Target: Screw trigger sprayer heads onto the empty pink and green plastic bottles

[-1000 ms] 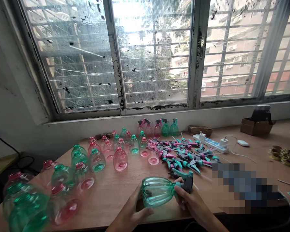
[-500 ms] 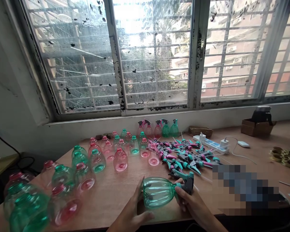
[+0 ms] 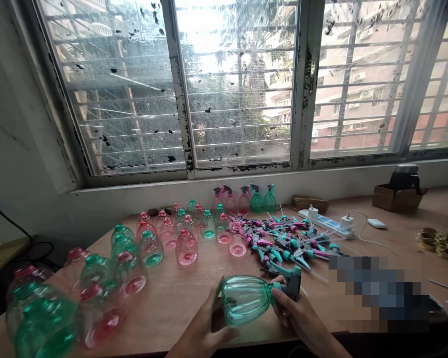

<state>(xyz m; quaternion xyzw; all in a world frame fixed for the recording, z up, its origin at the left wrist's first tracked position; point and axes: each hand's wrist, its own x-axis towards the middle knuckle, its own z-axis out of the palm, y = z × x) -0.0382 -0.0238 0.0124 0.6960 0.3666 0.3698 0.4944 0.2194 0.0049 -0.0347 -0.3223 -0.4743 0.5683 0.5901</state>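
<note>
A clear green spray bottle (image 3: 245, 300) lies on its side in the air near the table's front edge, its base to the left. My left hand (image 3: 206, 322) cups the base end, thumb below and fingers behind. At the neck, my right hand (image 3: 295, 309) is closed with its thumb pressed on the green collar. The dark grey and green trigger head (image 3: 293, 283) sits on the neck and points up and away. Just beyond lies a heap of loose trigger heads (image 3: 283, 241) in pink, green and grey, with thin tubes.
Several open pink and green bottles (image 3: 187, 248) stand across the left and middle of the table (image 3: 164, 308). Bottles with spray heads (image 3: 244, 200) line the wall. A power strip (image 3: 330, 223), a cardboard box (image 3: 397, 195) and a blurred-out patch (image 3: 381, 288) are to the right.
The bottle has shifted very slightly right and down with both hands still on it. Everything else stays where it was.
</note>
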